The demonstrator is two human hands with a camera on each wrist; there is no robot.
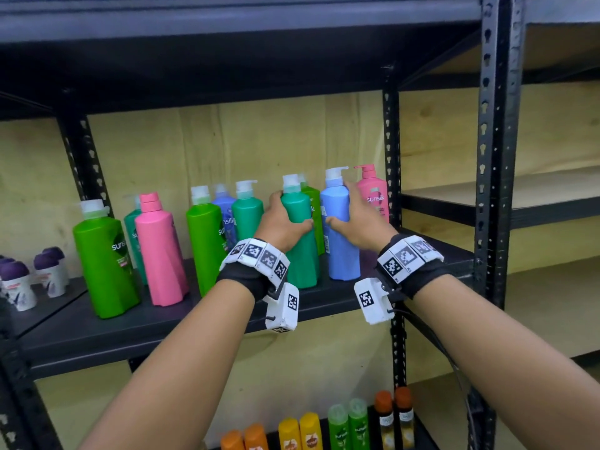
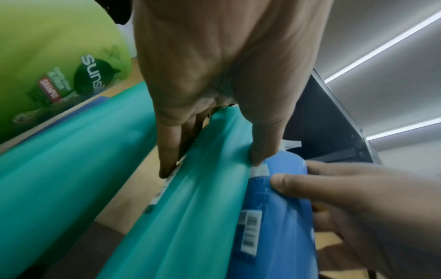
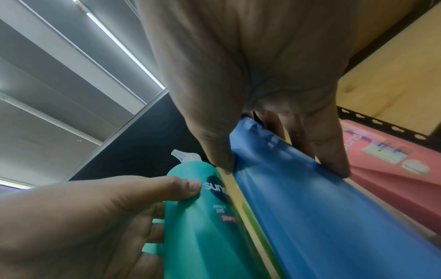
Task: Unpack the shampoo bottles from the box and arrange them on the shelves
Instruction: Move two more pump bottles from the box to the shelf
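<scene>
On the dark shelf (image 1: 341, 297) stand several pump bottles. My left hand (image 1: 285, 219) grips a teal shampoo bottle (image 1: 300, 254), thumb on its right side and fingers round its left. In the left wrist view the left hand (image 2: 210, 166) straddles that teal bottle (image 2: 190, 217). My right hand (image 1: 352, 219) grips a blue shampoo bottle (image 1: 341, 251) standing just to the right. The right wrist view shows the right hand (image 3: 286, 169) with thumb and fingers astride the blue bottle (image 3: 322, 217). Both bottles stand upright with their bases on the shelf.
A pink bottle (image 1: 375, 193) stands right of the blue one, against the black upright (image 1: 391, 157). Green (image 1: 107, 261), pink (image 1: 160, 251) and other bottles fill the shelf's left. Small deodorants (image 1: 19, 284) sit far left. Smaller bottles (image 1: 308, 430) line the shelf below.
</scene>
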